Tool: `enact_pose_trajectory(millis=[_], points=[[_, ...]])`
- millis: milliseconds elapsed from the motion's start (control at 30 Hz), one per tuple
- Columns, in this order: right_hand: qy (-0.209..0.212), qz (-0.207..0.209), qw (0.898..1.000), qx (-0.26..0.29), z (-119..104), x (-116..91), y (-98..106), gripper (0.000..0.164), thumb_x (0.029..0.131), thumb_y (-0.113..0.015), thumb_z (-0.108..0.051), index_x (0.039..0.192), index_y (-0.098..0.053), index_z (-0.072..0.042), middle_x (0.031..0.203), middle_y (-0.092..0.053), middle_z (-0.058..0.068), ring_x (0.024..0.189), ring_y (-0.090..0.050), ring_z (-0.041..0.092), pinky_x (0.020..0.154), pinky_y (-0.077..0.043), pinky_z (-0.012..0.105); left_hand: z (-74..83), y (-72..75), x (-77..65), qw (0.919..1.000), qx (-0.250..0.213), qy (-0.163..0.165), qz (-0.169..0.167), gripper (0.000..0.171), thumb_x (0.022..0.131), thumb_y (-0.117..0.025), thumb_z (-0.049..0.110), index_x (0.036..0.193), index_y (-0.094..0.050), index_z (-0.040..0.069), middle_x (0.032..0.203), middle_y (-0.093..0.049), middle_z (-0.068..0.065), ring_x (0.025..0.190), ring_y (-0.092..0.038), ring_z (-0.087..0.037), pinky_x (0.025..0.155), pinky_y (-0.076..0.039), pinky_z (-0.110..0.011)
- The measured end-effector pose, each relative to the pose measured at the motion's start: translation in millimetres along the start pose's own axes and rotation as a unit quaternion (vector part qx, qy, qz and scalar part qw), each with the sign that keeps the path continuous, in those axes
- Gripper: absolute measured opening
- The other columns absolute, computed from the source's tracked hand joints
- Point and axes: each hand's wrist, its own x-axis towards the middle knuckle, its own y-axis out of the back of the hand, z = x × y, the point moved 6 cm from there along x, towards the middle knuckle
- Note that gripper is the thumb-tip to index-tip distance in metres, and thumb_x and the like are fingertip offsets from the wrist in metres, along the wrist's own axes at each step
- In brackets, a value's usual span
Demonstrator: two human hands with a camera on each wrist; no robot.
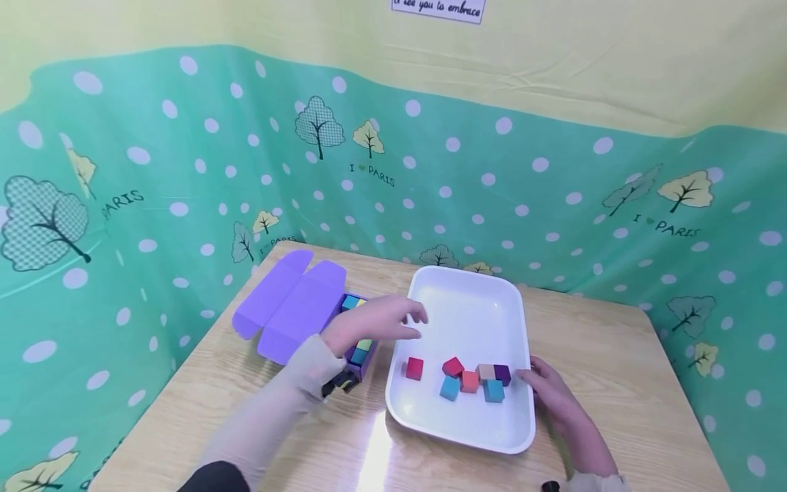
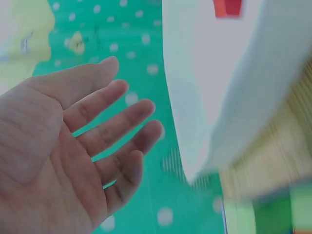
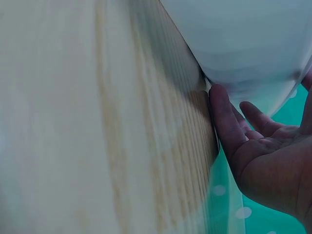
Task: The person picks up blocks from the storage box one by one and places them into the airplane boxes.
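Observation:
My left hand hangs over the left rim of a white tray, palm turned toward it. Its fingers are loosely bent with nothing between them, as the left wrist view also shows. My right hand holds the tray's right edge, thumb at the rim and fingers low against the outer wall. In the near half of the tray lie several small cubes: a lone red cube, another red one, a coral cube, a beige cube, a purple cube and teal cubes.
Left of the tray stands a purple box, its lid flaps folded back leftward. Coloured blocks sit inside, partly hidden by my left forearm. The wooden table backs onto a green patterned curtain.

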Motion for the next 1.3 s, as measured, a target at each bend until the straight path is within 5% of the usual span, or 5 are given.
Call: enact_pose_trajectory(millis=[300, 567, 933, 1300], points=[[0.002, 0.004, 1.000, -0.002, 0, 0, 2, 0.078, 0.094, -0.059, -0.039, 0.151, -0.023, 0.001, 0.146, -0.035, 0.029, 0.128, -0.044, 0.042, 0.099, -0.043, 0.048, 36.9, -32.0, 55.4, 0.9972, -0.005, -0.032, -0.067, 0.029, 0.092, -0.068, 0.027, 0.118, -0.066, 0.014, 0.111, -0.066, 0.001, 0.103, -0.060, -0.011, 0.080, -0.049, -0.021], [0.012, 0.002, 1.000, 0.009, -1, 1, 2, 0.076, 0.095, -0.059, -0.038, 0.150, -0.024, 0.001, 0.145, -0.036, 0.029, 0.126, -0.046, 0.041, 0.096, -0.046, 0.045, 36.3, -59.0, 80.9, 0.9937, -0.009, -0.006, -0.112, 0.034, 0.087, -0.073, 0.009, 0.120, -0.065, 0.012, 0.112, -0.063, -0.002, 0.103, -0.058, -0.014, 0.079, -0.049, -0.022], [0.023, 0.002, 1.000, 0.018, 2, 0, 1, 0.073, 0.096, -0.058, -0.036, 0.149, -0.025, 0.000, 0.144, -0.037, 0.029, 0.124, -0.048, 0.039, 0.095, -0.047, 0.044, 10.5, -88.6, 88.9, 0.9820, -0.037, 0.073, -0.170, 0.042, 0.074, -0.080, 0.002, 0.109, -0.067, 0.022, 0.106, -0.060, 0.001, 0.094, -0.054, -0.014, 0.078, -0.048, -0.031], [0.020, 0.005, 1.000, 0.018, 3, 1, 2, 0.073, 0.095, -0.059, -0.035, 0.149, -0.026, 0.001, 0.143, -0.038, 0.029, 0.123, -0.050, 0.039, 0.094, -0.047, 0.043, -6.3, -102.4, 84.8, 0.9849, -0.039, 0.083, -0.147, 0.036, 0.074, -0.082, 0.006, 0.097, -0.068, 0.030, 0.099, -0.058, 0.005, 0.091, -0.053, -0.014, 0.079, -0.045, -0.032]])
